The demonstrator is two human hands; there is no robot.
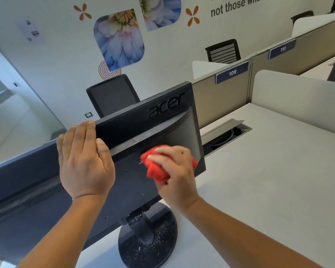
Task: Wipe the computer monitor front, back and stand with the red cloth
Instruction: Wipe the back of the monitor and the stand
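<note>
The black monitor (135,132) stands on the white desk with its back side facing me, tilted across the view. My left hand (85,159) lies flat with straight fingers against the upper back, fingertips at the top edge. My right hand (174,171) grips the bunched red cloth (155,169) and presses it onto the back panel right of centre. Below, the round black stand base (149,240) is speckled with dust. The screen side is hidden.
The white desk (269,171) stretches to the right, with an open cable hatch (224,136) behind the monitor. Partition panels labelled 109 (232,72) and 110 (282,48) rise at the back. A black office chair (112,95) stands beyond the monitor.
</note>
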